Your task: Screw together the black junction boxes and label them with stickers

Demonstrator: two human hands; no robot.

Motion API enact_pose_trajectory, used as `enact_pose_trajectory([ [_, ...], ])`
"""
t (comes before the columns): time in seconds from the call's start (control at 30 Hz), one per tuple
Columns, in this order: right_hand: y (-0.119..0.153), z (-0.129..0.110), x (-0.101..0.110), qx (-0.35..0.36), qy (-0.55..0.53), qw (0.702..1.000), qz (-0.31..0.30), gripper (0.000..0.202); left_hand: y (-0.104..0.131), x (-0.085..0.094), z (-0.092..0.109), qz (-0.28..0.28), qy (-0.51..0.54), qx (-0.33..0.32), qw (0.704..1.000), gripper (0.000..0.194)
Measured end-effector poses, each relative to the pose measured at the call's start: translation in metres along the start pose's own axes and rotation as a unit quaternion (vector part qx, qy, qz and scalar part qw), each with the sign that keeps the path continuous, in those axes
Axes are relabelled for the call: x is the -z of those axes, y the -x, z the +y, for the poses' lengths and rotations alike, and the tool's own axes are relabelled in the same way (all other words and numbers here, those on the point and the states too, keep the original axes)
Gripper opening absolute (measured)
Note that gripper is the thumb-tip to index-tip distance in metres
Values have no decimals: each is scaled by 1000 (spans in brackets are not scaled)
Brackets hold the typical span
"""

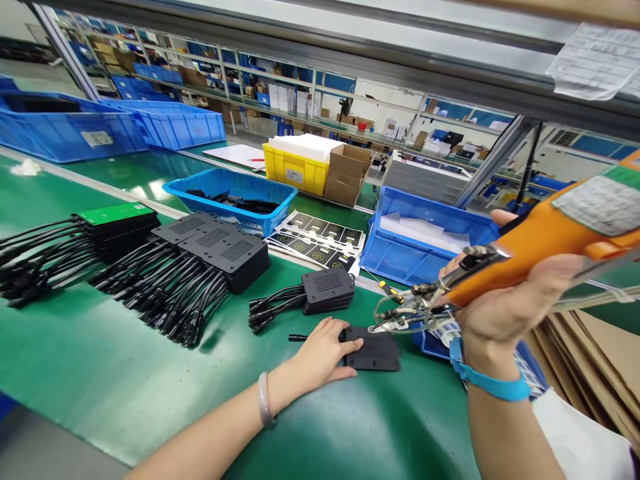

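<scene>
On the worktop (pixel 240 393), head view: black case (pixel 375 355) lying flat, well in from the near edge, with a small pile of cases (pixel 329 291) just beyond it and the larger stacks (pixel 235 247) farther toward the worktop's left side.
Case handling: probably light, stiff and hard-shelled, a little slick on the smooth green surface; it may well swivel if pressed at one corner.
Where to hold: best taken by its side edges or pinned near the cable end, leaving the corner holes free; the black cable (pixel 299 338) would make a poor handle.
Left hand (pixel 326 348): palm down, holding the case at its cable end, one finger on the top face and the thumb by the near corner; forearm slanting in from the near edge.
Right hand (pixel 515 310): wrapped around the orange power tool (pixel 550 223), wrist raised and bent back, forearm rising steeply.
Tool nose (pixel 387 327): aimed left and down at the case's far left corner; whether it touches, I cannot tell.
</scene>
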State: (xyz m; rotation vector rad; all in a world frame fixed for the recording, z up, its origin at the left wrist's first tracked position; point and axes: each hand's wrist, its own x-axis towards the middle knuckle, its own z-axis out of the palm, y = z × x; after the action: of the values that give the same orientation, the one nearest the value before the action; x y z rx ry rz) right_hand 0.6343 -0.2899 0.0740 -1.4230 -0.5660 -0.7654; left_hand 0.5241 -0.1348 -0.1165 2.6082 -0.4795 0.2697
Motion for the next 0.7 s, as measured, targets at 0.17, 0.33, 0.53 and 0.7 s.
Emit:
enact_pose_trajectory([
  [0.17, 27, 21, -15, -72, -19, 997, -30, 51, 0, -2, -1, -1, -3, -2, 1000, 64],
  [0.33, 48, 35, -17, -97, -10, 994, -47, 48, 1, -4, -2, 1, -3, 0, 1000, 64],
  [0.53, 54, 37, -24, -104, -8, 993, -62, 54, 2, -5, 0, 8, -1, -3, 1000, 64],
  [0.7, 63, 35, -28, -110, -23, 989, -91, 56, 1, -5, 0, 3, -2, 0, 1000, 64],
])
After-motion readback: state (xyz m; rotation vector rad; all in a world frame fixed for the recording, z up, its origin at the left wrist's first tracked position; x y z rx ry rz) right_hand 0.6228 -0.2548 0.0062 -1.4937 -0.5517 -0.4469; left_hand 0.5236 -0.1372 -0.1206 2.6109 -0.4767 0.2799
